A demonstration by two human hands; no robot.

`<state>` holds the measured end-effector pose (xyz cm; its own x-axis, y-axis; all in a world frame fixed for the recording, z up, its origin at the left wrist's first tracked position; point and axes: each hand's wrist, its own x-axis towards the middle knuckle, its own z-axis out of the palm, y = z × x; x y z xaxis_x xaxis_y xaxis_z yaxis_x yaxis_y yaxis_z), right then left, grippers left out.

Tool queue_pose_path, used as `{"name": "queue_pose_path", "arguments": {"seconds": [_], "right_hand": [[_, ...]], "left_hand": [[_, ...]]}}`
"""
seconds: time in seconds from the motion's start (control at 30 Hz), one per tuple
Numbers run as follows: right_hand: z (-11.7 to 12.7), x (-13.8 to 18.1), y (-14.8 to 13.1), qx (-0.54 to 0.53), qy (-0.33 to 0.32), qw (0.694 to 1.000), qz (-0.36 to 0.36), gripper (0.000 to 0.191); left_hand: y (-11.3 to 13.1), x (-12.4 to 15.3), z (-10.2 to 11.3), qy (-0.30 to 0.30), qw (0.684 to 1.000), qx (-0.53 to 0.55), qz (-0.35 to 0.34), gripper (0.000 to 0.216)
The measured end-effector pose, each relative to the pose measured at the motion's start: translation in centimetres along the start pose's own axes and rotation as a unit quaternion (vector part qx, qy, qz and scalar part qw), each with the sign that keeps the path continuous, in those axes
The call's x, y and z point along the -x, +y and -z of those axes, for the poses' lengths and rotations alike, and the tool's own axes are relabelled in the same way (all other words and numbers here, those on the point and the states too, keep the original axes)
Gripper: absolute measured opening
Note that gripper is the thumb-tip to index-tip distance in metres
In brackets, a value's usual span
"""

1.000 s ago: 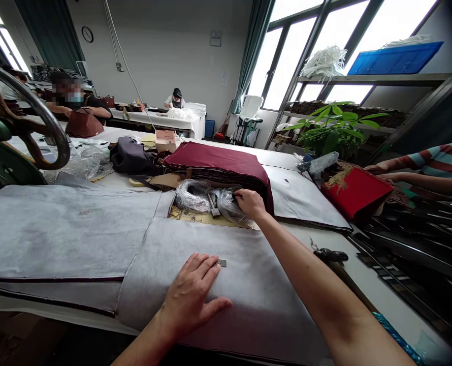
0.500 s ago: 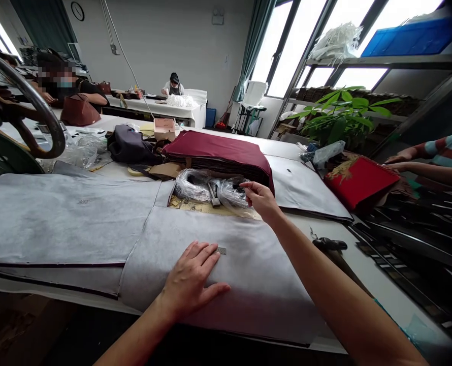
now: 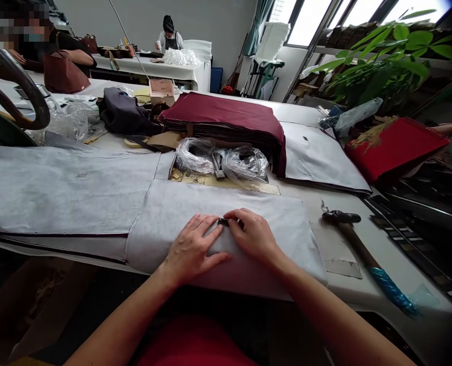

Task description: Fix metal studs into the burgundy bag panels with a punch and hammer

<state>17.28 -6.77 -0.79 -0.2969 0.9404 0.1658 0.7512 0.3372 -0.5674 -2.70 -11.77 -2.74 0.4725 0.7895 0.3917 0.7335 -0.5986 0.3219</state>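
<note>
left hand (image 3: 195, 244) flat on sheet (image 3: 165, 208), thumb spread. right hand (image 3: 253, 234) at black piece (image 3: 222, 221), which sits on sheet between hands; pinch or touch, can't tell. looks like placing step; next calls for light fingertips. bags (image 3: 245, 161) beyond.

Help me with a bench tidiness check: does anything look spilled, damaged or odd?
Nothing looks spilled. Right of the right hand, a thin scrap has a ragged edge, as if torn. The hammer nearby lies slantwise, its near end wrapped in shiny blue film, perhaps a makeshift grip.
</note>
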Motion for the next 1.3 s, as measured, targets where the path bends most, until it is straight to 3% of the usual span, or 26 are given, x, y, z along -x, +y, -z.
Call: {"name": "queue_pose_path", "arguments": {"seconds": [0.27, 0.43, 0.53, 0.63, 0.73, 0.83, 0.97, 1.07, 1.2, 1.3], "right_hand": [[-0.3, 0.6, 0.2, 0.047, 0.015, 0.998, 0.035, 0.026], [0.2, 3.1, -0.1, 0.139, 0.018, 0.983, 0.119, 0.034], [1.4, 2.9, 0.4, 0.152, -0.02, 0.978, 0.141, 0.038], [2.7, -1.0, 0.8, 0.113, -0.076, 0.985, 0.103, 0.029], [2.5, -7.1, 0.2, 0.124, -0.043, 0.991, 0.015, 0.025], [0.5, -12.4, -0.8, 0.129, -0.01, 0.991, -0.028, 0.026], [-1.3, -15.7, -0.7, 0.058, 0.022, 0.997, -0.054, 0.022], [-0.4, -16.1, 0.0, -0.053, 0.014, 0.996, -0.064, 0.028], [1.8, -13.6, 0.6, -0.212, -0.012, 0.976, -0.048, 0.046], [2.6, -9.3, 0.8, -0.364, -0.025, 0.93, -0.045, 0.046]], "left_hand": [[0.1, 0.0, 0.1, -0.017, 1.0, -0.012, -0.007, 0.064], [0.2, 0.0, 0.1, -0.023, 1.0, -0.015, 0.001, 0.065], [0.3, -0.1, 0.0, -0.026, 0.999, -0.024, -0.001, 0.071], [0.5, -0.3, 0.0, -0.026, 0.999, -0.038, -0.006, 0.073], [0.5, -0.4, 0.0, -0.025, 0.999, -0.039, -0.006, 0.071], [0.5, -0.3, 0.0, -0.02, 0.999, -0.034, 0.002, 0.072], [0.4, -0.2, -0.2, -0.021, 0.999, -0.03, 0.003, 0.074], [0.3, -0.1, -0.3, -0.02, 0.999, -0.031, 0.001, 0.073], [0.3, -0.1, -0.3, -0.016, 0.999, -0.027, 0.004, 0.072], [0.3, 0.0, -0.3, -0.016, 1.0, -0.022, 0.005, 0.071]]}}
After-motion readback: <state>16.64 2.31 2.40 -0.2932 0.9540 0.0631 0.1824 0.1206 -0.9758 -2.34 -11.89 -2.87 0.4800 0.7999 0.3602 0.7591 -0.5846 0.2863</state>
